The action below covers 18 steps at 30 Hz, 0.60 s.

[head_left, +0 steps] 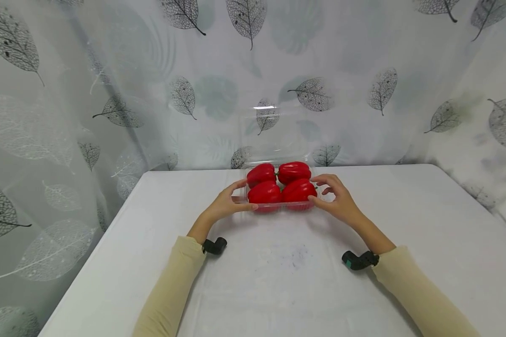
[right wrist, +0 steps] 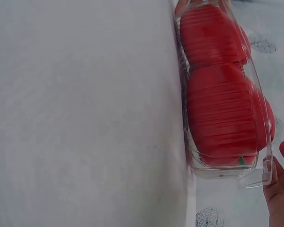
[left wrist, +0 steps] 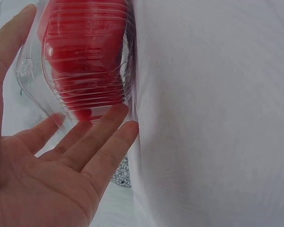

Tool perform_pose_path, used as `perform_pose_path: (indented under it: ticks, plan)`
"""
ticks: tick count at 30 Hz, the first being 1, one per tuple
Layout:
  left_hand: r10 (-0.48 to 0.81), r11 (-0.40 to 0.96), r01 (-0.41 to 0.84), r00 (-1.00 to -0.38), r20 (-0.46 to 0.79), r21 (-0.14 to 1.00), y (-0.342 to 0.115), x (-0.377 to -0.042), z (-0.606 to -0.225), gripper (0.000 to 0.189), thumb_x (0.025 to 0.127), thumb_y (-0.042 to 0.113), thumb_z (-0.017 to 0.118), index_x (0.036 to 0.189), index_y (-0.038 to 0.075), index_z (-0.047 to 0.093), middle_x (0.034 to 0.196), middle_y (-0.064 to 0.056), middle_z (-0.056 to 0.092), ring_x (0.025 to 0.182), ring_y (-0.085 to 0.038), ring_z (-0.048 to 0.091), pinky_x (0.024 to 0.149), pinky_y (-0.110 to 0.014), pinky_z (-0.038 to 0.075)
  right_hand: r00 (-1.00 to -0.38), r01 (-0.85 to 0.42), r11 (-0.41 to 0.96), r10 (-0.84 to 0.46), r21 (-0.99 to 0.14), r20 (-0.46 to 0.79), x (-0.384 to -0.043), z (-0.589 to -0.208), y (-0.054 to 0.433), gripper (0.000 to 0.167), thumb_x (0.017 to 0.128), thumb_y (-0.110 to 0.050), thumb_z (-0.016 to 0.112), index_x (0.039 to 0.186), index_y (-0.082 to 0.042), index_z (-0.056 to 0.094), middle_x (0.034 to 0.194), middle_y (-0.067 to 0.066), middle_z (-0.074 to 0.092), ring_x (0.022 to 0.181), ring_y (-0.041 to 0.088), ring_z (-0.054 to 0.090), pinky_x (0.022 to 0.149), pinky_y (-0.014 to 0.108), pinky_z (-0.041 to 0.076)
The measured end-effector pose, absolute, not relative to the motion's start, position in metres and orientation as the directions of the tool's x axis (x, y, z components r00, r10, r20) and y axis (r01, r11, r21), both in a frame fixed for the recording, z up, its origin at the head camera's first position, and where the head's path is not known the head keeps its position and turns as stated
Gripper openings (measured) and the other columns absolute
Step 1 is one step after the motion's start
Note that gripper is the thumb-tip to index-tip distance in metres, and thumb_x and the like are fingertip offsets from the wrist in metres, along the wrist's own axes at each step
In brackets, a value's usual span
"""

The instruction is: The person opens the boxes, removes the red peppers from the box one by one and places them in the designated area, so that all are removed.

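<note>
Several red bell peppers [head_left: 294,172] lie in a clear plastic container [head_left: 274,205] near the table's far edge. Its transparent lid [head_left: 266,133] stands raised behind them. My left hand [head_left: 225,203] is at the container's left end, thumb at the front rim. In the left wrist view its fairly straight fingers [left wrist: 97,144] reach along the ribbed end wall. At the opposite end, my right hand [head_left: 337,199] has its thumb at the front corner and loosely bent fingers near the right side. The right wrist view shows only part of that hand, at the rim corner.
The table [head_left: 278,281] has a white cover with faint bluish marks in the middle. A curtain [head_left: 219,56] with a leaf print hangs behind it and at the sides. A black wrist camera [head_left: 215,245] sits on the left wrist, another [head_left: 360,260] on the right.
</note>
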<state>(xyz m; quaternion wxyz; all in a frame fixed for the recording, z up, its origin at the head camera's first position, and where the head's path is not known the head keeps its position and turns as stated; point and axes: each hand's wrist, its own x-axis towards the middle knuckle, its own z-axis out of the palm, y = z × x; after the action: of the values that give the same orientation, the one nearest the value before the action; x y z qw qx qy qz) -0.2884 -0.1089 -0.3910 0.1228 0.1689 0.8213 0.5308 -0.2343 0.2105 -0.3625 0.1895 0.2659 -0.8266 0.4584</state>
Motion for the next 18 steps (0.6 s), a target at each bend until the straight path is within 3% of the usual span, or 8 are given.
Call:
perform_pose_path:
  ticks: [3, 7, 10, 18]
  plan:
    - [0.404, 0.378, 0.139, -0.914, -0.028, 0.915, -0.109, -0.289, -0.391, 0.086, 0.083, 0.026, 0.079, 0.153, 0.019, 0.031, 0.157, -0.007, 0.031, 0.132, -0.038, 0.047, 0.099, -0.051, 0.048, -0.804, -0.594, 0.452, -0.299, -0.665, 0.515, -0.236, -0.359, 0.210, 0.045, 0.080, 0.006, 0.072, 0.121, 0.013, 0.055, 0.123, 0.030, 0.051, 0.104, 0.018, 0.052, 0.077, 0.014, 0.043]
    - [0.400, 0.384, 0.137, -0.916, -0.031, 0.913, -0.108, -0.290, -0.391, 0.086, 0.082, 0.027, 0.080, 0.153, 0.021, 0.032, 0.157, -0.006, 0.032, 0.130, -0.036, 0.048, 0.098, -0.050, 0.049, -0.826, -0.564, 0.475, -0.332, -0.675, 0.457, -0.252, -0.373, 0.215, 0.048, 0.081, 0.002, 0.074, 0.125, 0.007, 0.055, 0.127, 0.026, 0.049, 0.106, 0.038, 0.050, 0.078, 0.026, 0.043]
    - [0.400, 0.389, 0.140, -0.916, -0.029, 0.911, -0.109, -0.291, -0.391, 0.087, 0.081, 0.027, 0.080, 0.153, 0.021, 0.031, 0.156, -0.006, 0.032, 0.129, -0.036, 0.050, 0.097, -0.049, 0.049, -0.839, -0.545, 0.502, -0.342, -0.672, 0.424, -0.266, -0.386, 0.220, 0.050, 0.082, -0.004, 0.075, 0.127, 0.001, 0.056, 0.129, 0.021, 0.049, 0.108, 0.033, 0.050, 0.078, 0.036, 0.044]
    - [0.402, 0.375, 0.137, -0.915, -0.028, 0.917, -0.109, -0.290, -0.391, 0.086, 0.083, 0.025, 0.079, 0.153, 0.019, 0.031, 0.157, -0.007, 0.031, 0.130, -0.036, 0.049, 0.097, -0.048, 0.049, -0.869, -0.494, 0.565, -0.335, -0.660, 0.363, -0.271, -0.386, 0.214, 0.053, 0.084, -0.013, 0.075, 0.132, -0.005, 0.055, 0.133, 0.021, 0.048, 0.113, 0.032, 0.046, 0.081, 0.043, 0.048]
